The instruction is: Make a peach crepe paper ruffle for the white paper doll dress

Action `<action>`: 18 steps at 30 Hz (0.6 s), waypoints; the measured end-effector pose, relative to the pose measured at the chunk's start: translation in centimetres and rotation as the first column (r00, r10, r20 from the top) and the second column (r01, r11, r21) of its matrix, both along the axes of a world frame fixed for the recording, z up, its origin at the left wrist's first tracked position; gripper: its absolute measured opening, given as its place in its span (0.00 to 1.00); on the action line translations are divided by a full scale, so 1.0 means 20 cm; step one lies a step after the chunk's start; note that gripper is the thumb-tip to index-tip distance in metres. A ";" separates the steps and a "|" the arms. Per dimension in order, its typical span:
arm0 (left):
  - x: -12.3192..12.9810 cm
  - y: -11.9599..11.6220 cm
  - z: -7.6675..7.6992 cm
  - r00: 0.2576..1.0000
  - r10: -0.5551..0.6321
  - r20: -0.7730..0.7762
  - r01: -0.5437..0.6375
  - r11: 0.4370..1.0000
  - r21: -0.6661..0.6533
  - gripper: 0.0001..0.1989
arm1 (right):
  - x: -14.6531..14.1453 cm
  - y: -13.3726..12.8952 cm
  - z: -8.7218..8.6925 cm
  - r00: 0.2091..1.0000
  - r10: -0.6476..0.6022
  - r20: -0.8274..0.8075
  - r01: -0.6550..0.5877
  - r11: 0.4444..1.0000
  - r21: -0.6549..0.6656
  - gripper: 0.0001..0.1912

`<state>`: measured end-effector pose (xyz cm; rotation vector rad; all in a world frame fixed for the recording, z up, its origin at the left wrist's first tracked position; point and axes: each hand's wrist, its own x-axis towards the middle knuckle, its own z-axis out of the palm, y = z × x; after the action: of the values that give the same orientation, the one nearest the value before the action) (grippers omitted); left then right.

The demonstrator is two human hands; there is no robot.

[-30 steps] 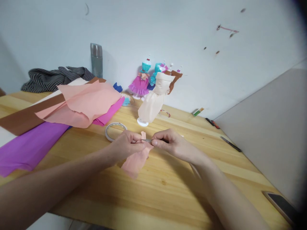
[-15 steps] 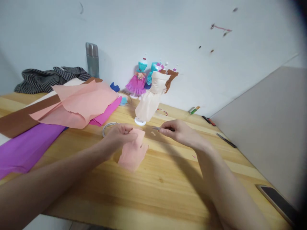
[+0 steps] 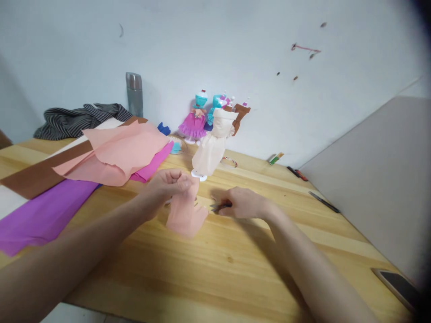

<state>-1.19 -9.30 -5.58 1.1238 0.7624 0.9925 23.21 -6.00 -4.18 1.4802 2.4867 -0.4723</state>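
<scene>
Pinched between thumb and fingers of my left hand (image 3: 170, 186) is a small piece of peach-pink crepe paper (image 3: 185, 213), which hangs above the table with a notch in its right side. My right hand (image 3: 245, 202) is closed around small scissors (image 3: 218, 207); their dark handle is partly covered by the fingers. The scissor tips point left, just short of the paper's right edge. Behind both hands, a doll-sized dress form (image 3: 215, 141) in a cream paper dress leans a little on a round white base.
Crepe paper sheets (image 3: 124, 152) are piled at the left, with striped cloth (image 3: 84, 119) and a grey bottle (image 3: 134, 94) behind. Other small dressed forms (image 3: 194, 119) stand by the wall. A cutter knife (image 3: 325, 202) and a phone (image 3: 397, 287) lie at the right.
My right hand has lowered toward me with the scissors, bringing the tips level with the paper's notch. The paper in my left hand has turned slightly. The camera view has shifted a little.
</scene>
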 end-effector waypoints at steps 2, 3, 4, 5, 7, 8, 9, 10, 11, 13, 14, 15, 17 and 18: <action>0.01 -0.01 -0.01 0.999 -0.025 -0.029 0.027 0.995 0.093 0.07 | -0.01 -0.02 0.01 0.990 0.001 -0.140 0.002 1.000 0.017 0.08; 0.02 -0.02 -0.01 0.998 -0.045 -0.050 0.053 0.982 0.180 0.05 | -0.03 -0.03 0.02 0.961 0.014 -0.276 -0.005 0.999 0.032 0.09; 0.02 -0.03 0.00 0.995 -0.062 -0.077 0.081 0.956 0.282 0.04 | -0.05 -0.05 0.02 0.898 0.034 -0.439 -0.021 0.999 0.036 0.11; 0.03 -0.05 0.01 0.991 -0.071 -0.112 0.109 0.916 0.385 0.03 | -0.08 -0.07 0.02 0.798 0.046 -0.600 -0.045 0.999 0.016 0.14; 0.03 -0.09 0.05 0.983 -0.053 -0.175 0.141 0.826 0.546 0.03 | -0.15 -0.12 0.01 0.560 -0.015 -0.828 -0.166 0.978 -0.130 0.16; 0.03 -0.11 0.07 0.980 -0.029 -0.197 0.143 0.789 0.597 0.03 | -0.19 -0.15 0.00 0.457 -0.093 -0.885 -0.251 0.941 -0.228 0.16; 0.02 -0.12 0.08 0.978 0.000 -0.209 0.135 0.765 0.629 0.03 | -0.22 -0.19 -0.02 0.371 -0.184 -0.910 -0.339 0.886 -0.317 0.15; 0.01 -0.13 0.10 0.976 0.022 -0.218 0.128 0.752 0.646 0.03 | -0.25 -0.22 -0.03 0.286 -0.273 -0.919 -0.408 0.833 -0.374 0.16; 0.00 -0.13 0.11 0.975 0.030 -0.221 0.125 0.748 0.651 0.03 | -0.27 -0.24 -0.04 0.222 -0.347 -0.911 -0.460 0.787 -0.411 0.17; -0.02 -0.12 0.12 0.978 -0.002 -0.206 0.133 0.772 0.622 0.03 | -0.29 -0.28 -0.06 0.154 -0.443 -0.883 -0.503 0.734 -0.456 0.19; -0.03 -0.11 0.12 0.982 -0.039 -0.183 0.141 0.796 0.589 0.03 | -0.29 -0.28 -0.06 0.152 -0.475 -0.867 -0.503 0.718 -0.482 0.20; -0.04 -0.10 0.11 0.986 -0.084 -0.146 0.151 0.822 0.549 0.04 | -0.29 -0.28 -0.07 0.161 -0.505 -0.848 -0.498 0.700 -0.512 0.21; -0.04 -0.08 0.09 0.986 -0.157 -0.049 0.162 0.873 0.461 0.04 | -0.28 -0.26 -0.07 0.195 -0.573 -0.796 -0.491 0.646 -0.585 0.25; -0.04 -0.08 0.09 0.984 -0.179 0.000 0.162 0.894 0.418 0.04 | -0.27 -0.25 -0.08 0.210 -0.603 -0.770 -0.488 0.618 -0.617 0.28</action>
<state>-1.95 -10.88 -3.85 1.5096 0.4161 1.0507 17.75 -11.05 -5.71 0.8119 1.9485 -2.9746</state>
